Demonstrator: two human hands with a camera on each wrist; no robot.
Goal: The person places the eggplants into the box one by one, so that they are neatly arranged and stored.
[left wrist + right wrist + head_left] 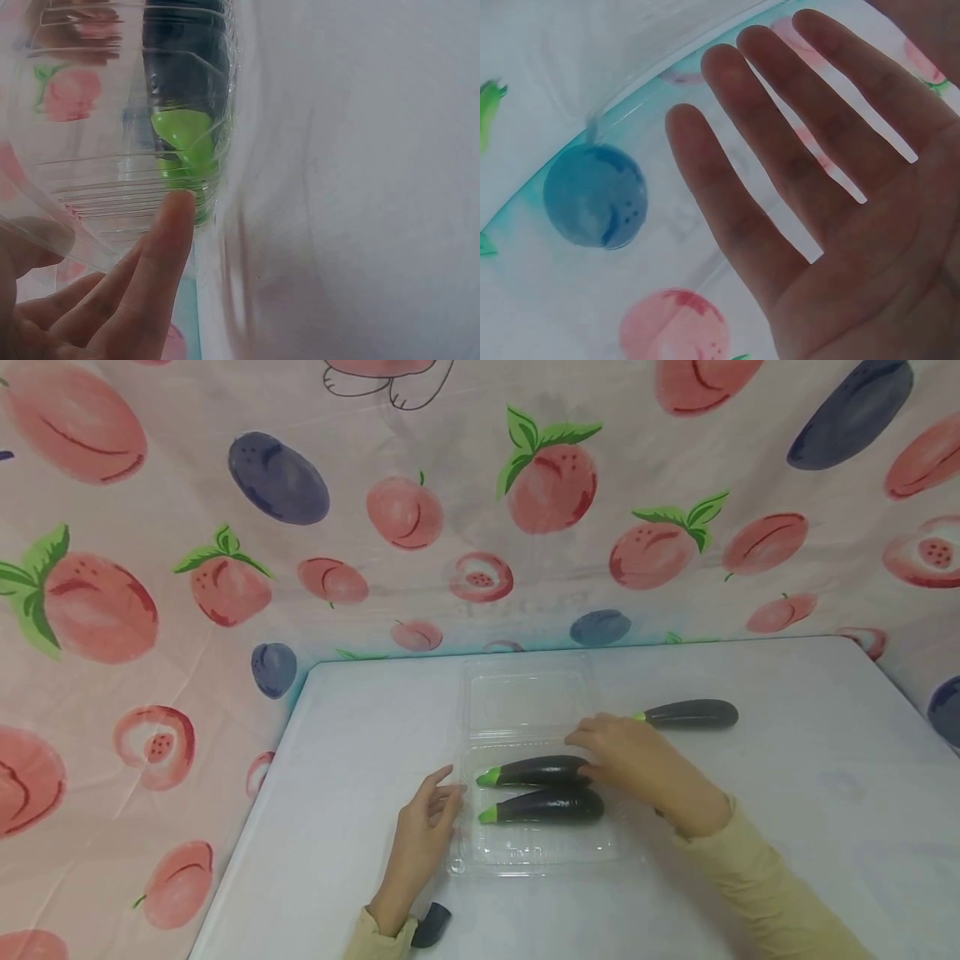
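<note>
Spread apart and nearly straight in the right wrist view, the four fingers of the right hand (633,756) hold nothing between them; in the head view this hand is at the right side of a clear plastic container (540,850), its thumb over the right end of the upper eggplant (536,771), though from this angle it is hard to say whether skin and eggplant actually touch. Just beside the upper eggplant, on its near side, lies the lower eggplant (551,807); both rest inside the container with their green stem ends to the left. At the container's left edge is the left hand (423,827), its fingers extended, one fingertip overlapping the ridged end wall in the left wrist view. Behind the tray part, the clear lid (532,703) lies opened flat on the white table (817,777). Beyond the right hand, a third eggplant (693,714) lies on the table outside the container, its stem end toward that hand. Cloth (480,439) printed with peaches and dark blue fruits surrounds the tabletop.
</note>
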